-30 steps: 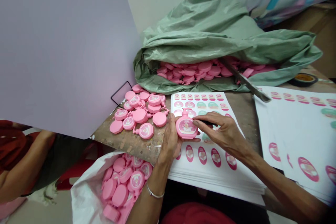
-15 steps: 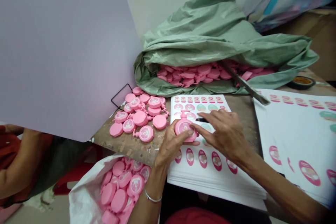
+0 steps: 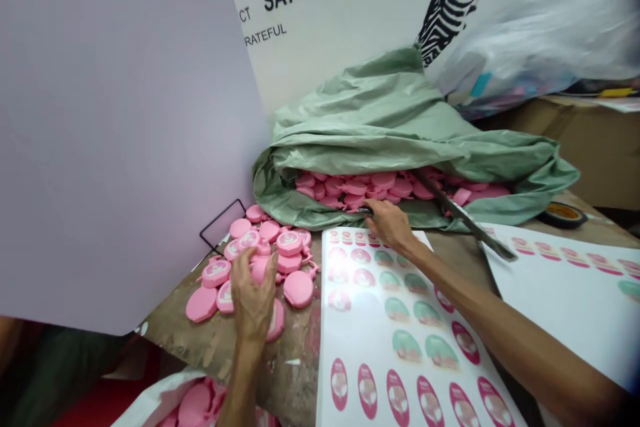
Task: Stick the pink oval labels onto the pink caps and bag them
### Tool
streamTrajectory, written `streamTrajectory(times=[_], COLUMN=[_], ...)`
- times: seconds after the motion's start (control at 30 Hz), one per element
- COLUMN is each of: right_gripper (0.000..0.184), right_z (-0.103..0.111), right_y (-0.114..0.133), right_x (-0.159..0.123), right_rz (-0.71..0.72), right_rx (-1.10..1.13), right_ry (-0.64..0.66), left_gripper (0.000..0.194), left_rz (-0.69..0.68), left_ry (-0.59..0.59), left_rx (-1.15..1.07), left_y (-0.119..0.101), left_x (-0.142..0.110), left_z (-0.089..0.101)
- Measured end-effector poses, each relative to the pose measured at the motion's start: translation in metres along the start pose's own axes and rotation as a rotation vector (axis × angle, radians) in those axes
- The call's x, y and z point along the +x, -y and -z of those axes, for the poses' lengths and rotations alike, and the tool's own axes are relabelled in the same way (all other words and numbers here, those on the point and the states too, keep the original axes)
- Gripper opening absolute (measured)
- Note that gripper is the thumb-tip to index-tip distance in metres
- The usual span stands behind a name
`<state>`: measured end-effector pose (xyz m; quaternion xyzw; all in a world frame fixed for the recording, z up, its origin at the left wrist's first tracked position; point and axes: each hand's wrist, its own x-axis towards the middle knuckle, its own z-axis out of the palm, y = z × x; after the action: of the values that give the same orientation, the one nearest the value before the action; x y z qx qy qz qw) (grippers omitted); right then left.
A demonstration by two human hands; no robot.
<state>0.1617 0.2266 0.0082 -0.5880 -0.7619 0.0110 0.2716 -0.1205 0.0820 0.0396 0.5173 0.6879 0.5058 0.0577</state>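
My left hand [image 3: 253,297] rests over a pile of pink round plastic cases [image 3: 299,289] on the table, fingers apart and curved down around one case. Some cases carry round printed labels, and some have thin loop-like ends. My right hand [image 3: 393,223] is at the mouth of a green sack [image 3: 350,140], its fingers closed on a slim dark tool [image 3: 367,209] whose kind I cannot make out. More pink cases [image 3: 383,180] fill the sack's opening. Below the right forearm lies a stack of sticker sheets [image 3: 367,333] with pink and green labels, some spots bare.
A flat metal strip [image 3: 465,220] juts from the sack over a second sticker sheet [image 3: 550,287]. Tape roll [image 3: 563,215] lies at right. A white bag [image 3: 165,393] of pink cases is below the table edge. A pale panel [image 3: 125,147] blocks the left.
The labelled pink case has left the space between my hands. My left hand has moved left to the pile; my right hand has moved forward to the sack. The view has tilted up.
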Motion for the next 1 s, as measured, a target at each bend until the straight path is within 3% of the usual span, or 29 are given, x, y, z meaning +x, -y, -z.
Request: streamTrajectory(times=[0.1,0.2,0.27,0.33,0.4,0.5,0.57,0.63,0.7,0.77,0.87,1.0], right_gripper=[0.016,0.012,0.015,0.024,0.029,0.037,0.04,0.038,0.031,0.022,0.013,0.017], right_z=[-0.009,-0.002,0.012,0.03,0.048,0.066,0.069,0.064,0.053,0.038,0.018,0.006], right_y=[0.005,0.013,0.024,0.041,0.064,0.091,0.096,0.091,0.082,0.075,0.072,0.074], right_x=[0.03,0.034,0.019,-0.007,-0.035,-0.07,-0.083,-0.094,-0.104,-0.117,-0.133,-0.142], right_rz=[0.126,0.165,0.132,0.042,-0.098,-0.212,-0.209,-0.173,-0.141,-0.087,0.026,0.093], right_rx=[0.007,0.044,0.068,0.181,0.5,0.837,0.905,0.866,0.718,0.475,0.203,0.124], right_ry=[0.033,0.015,-0.046,-0.105,-0.082,0.01,0.073,0.132,0.163,0.153,0.129,0.114], left_gripper=[0.042,0.025,0.022,0.033,0.058,0.06,0.056,0.049,0.045,0.044,0.043,0.044], left_rz=[-0.259,-0.301,-0.272,-0.274,-0.325,-0.34,-0.25,-0.007,0.303,0.507,0.566,0.584], left_ry=[-0.155,-0.059,0.071,0.177,0.243,0.337,0.359,0.364,0.416,0.505,0.648,0.727], left_rx=[0.105,0.025,-0.033,-0.05,-0.053,-0.153,-0.269,-0.424,-0.628,-0.836,-1.011,-1.026], left_y=[0.0,-0.011,-0.021,-0.033,-0.046,-0.06,-0.062,-0.06,-0.053,-0.044,-0.033,-0.024], left_x=[0.005,-0.012,-0.028,-0.043,-0.056,-0.072,-0.077,-0.074,-0.066,-0.055,-0.042,-0.036], left_z=[0.002,-0.007,-0.02,-0.038,-0.055,-0.071,-0.069,-0.061,-0.053,-0.052,-0.065,-0.093])
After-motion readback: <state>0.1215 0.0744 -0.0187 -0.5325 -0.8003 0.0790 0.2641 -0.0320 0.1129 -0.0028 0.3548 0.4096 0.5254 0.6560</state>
